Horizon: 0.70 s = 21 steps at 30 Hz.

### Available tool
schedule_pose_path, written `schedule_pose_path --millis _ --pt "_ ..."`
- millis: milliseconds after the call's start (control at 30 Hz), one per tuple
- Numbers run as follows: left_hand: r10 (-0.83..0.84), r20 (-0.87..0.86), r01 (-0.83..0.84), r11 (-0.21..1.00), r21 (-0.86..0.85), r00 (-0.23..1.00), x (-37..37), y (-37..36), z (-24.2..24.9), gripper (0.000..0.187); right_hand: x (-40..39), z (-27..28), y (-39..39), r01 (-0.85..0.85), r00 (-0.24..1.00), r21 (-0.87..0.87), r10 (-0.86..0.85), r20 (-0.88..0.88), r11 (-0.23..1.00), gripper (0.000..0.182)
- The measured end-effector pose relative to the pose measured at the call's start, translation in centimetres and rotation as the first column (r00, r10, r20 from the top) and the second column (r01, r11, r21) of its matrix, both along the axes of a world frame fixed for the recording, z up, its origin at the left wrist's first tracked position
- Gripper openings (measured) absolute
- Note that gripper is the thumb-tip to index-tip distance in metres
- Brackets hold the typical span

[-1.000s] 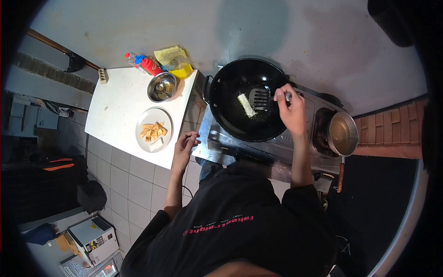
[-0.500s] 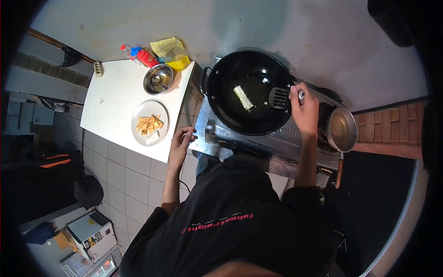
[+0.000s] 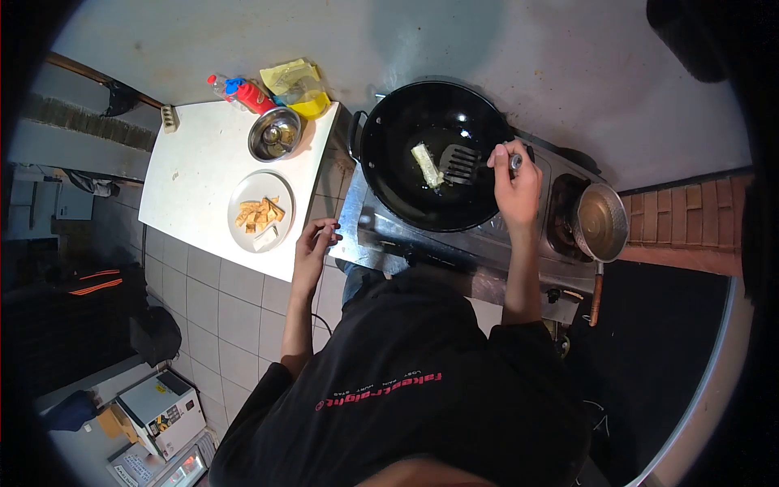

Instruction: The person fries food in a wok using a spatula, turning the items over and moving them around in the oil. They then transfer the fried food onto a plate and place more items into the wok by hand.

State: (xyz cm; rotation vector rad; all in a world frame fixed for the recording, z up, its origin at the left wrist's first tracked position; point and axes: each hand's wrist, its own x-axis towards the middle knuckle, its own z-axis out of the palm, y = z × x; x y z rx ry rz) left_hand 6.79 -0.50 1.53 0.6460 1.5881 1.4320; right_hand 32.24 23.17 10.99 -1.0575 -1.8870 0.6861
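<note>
My right hand (image 3: 517,180) grips the handle of a slotted spatula (image 3: 461,164), whose head is inside the black wok (image 3: 406,204) on the stove. The spatula's edge is at the lower right side of a pale food piece (image 3: 425,166) lying in oil. My left hand (image 3: 314,243) is beside the white table's edge, fingers apart and slightly curled, with nothing in it. Near it on the table, a plate (image 3: 235,213) bears several browned pieces (image 3: 258,211) and a white piece (image 3: 265,238).
A metal bowl (image 3: 258,146) with a spoon, bottles (image 3: 250,96) and a yellow packet (image 3: 302,88) stand at the table's back. Right of the wok, a saucepan (image 3: 601,221) sits on the stove (image 3: 487,258), its wooden handle towards me.
My right hand has moved left with the spatula, bringing its head against or close beside the pale piece. My left hand stays beside the table, its fingers a little more spread.
</note>
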Motion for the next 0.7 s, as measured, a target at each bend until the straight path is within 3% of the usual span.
schedule_pose_path --millis 167,600,667,700 --pt "0.006 0.015 -0.006 1.0 -0.01 1.0 0.2 0.0 0.0 0.023 0.2 0.4 -0.1 -0.017 0.996 -0.126 0.006 -0.091 0.992 0.022" --pt "0.001 0.012 -0.001 1.0 -0.019 1.0 0.3 0.0 0.4 0.024 0.6 -0.8 -0.1 0.029 0.995 -0.055 -0.034 -0.089 0.998 0.021" --pt "0.002 0.01 -0.002 1.0 -0.024 1.0 0.4 0.1 0.3 0.024 0.5 -2.3 0.0 -0.021 0.939 -0.16 -0.035 -0.342 0.987 0.023" --pt "0.003 0.007 -0.003 1.0 -0.029 1.0 0.4 0.1 0.3 0.024 0.3 -2.9 0.0 -0.022 0.939 -0.158 -0.034 -0.343 0.987 0.023"
